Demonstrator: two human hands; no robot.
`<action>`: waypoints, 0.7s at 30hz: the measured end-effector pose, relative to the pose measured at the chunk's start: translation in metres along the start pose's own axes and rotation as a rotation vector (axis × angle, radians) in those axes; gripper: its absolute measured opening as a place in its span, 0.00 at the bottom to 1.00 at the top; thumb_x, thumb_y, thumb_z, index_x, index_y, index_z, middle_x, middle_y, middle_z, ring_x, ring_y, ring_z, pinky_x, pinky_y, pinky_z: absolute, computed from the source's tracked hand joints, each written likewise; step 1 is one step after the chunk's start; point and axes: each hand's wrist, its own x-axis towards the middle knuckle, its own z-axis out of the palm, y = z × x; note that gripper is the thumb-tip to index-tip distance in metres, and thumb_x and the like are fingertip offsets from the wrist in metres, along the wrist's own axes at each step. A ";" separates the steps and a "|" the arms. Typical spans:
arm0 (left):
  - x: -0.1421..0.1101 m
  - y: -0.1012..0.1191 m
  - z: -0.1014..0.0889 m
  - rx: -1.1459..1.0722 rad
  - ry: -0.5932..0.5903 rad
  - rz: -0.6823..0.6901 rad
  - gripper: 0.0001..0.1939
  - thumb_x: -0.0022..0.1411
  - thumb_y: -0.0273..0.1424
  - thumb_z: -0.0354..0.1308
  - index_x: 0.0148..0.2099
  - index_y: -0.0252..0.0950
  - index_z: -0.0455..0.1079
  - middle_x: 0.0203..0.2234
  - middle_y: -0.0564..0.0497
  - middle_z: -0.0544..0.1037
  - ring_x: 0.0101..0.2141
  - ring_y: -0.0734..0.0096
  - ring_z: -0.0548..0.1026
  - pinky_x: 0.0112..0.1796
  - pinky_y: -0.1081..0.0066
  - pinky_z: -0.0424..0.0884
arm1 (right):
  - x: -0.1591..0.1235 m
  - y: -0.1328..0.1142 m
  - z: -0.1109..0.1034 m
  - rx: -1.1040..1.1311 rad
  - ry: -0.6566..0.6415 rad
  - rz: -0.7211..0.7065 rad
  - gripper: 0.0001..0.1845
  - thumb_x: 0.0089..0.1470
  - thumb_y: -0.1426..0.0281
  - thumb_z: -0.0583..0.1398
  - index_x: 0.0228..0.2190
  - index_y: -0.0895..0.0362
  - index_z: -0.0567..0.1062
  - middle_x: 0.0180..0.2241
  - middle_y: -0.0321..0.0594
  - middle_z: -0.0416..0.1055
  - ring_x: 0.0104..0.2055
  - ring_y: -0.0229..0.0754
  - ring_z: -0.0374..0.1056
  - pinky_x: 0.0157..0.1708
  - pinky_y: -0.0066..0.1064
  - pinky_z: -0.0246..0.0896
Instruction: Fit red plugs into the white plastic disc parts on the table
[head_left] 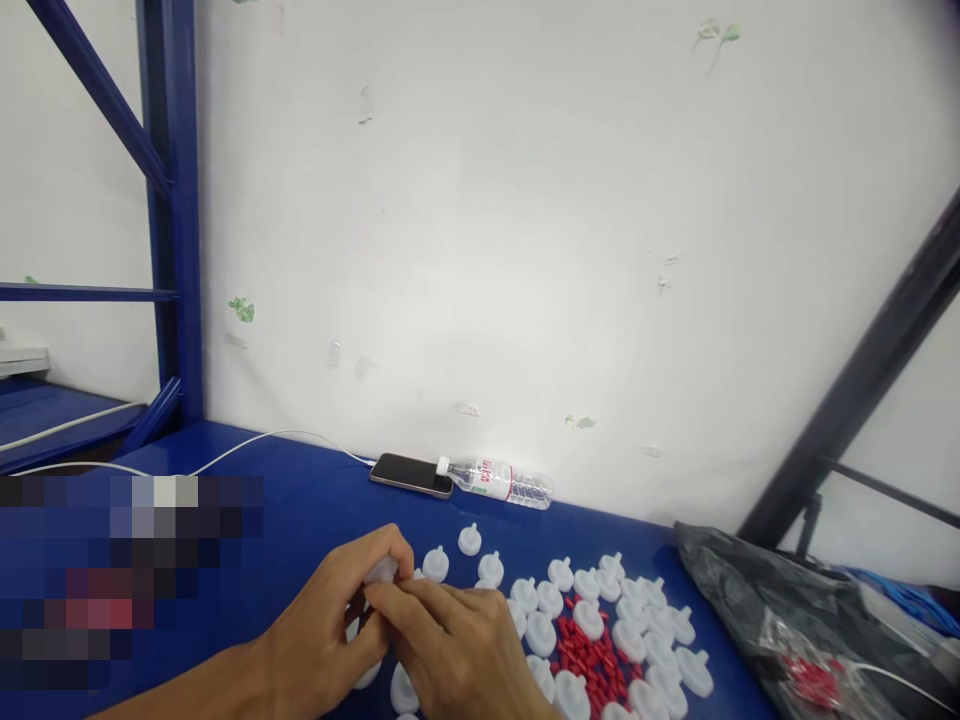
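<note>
A white round plastic cap (381,571), mostly hidden by fingers, sits in my left hand (319,615), which is closed around it. My right hand (457,640) meets it from the right, fingertips pressed together against the piece; what they pinch, if anything, is hidden. Around and beyond both hands lie several similar white caps with a short stem (469,540), most of them in a cluster to the right. Small red pieces (589,650) are heaped in the middle of that cluster, on the blue tabletop (292,500).
By the wall lie a phone (410,475) with a white cable (289,432) and a clear plastic bottle (495,480) on its side. Black plastic sheeting (735,580) and a clear bag of red pieces (814,680) are at the right. A blue frame post (184,210) stands left.
</note>
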 end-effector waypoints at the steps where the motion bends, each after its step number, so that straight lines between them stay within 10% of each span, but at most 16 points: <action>1: 0.000 -0.001 0.000 -0.008 0.001 0.007 0.08 0.62 0.39 0.53 0.34 0.41 0.60 0.22 0.57 0.63 0.22 0.71 0.58 0.23 0.71 0.58 | 0.000 -0.001 0.000 0.001 -0.006 0.002 0.14 0.67 0.74 0.51 0.50 0.55 0.70 0.35 0.35 0.79 0.27 0.37 0.75 0.23 0.28 0.66; 9: -0.001 -0.003 0.001 0.037 0.020 0.105 0.09 0.61 0.32 0.52 0.31 0.41 0.54 0.24 0.58 0.59 0.24 0.71 0.57 0.25 0.70 0.58 | 0.000 -0.002 -0.003 -0.046 -0.090 0.077 0.15 0.64 0.73 0.48 0.49 0.52 0.68 0.21 0.26 0.75 0.15 0.37 0.69 0.15 0.33 0.48; 21: 0.000 -0.005 0.002 0.121 0.025 0.099 0.10 0.65 0.32 0.49 0.30 0.41 0.55 0.24 0.56 0.62 0.25 0.70 0.59 0.26 0.70 0.59 | -0.001 -0.004 -0.002 -0.062 -0.183 0.115 0.16 0.63 0.72 0.51 0.51 0.50 0.67 0.24 0.26 0.77 0.20 0.37 0.73 0.18 0.33 0.47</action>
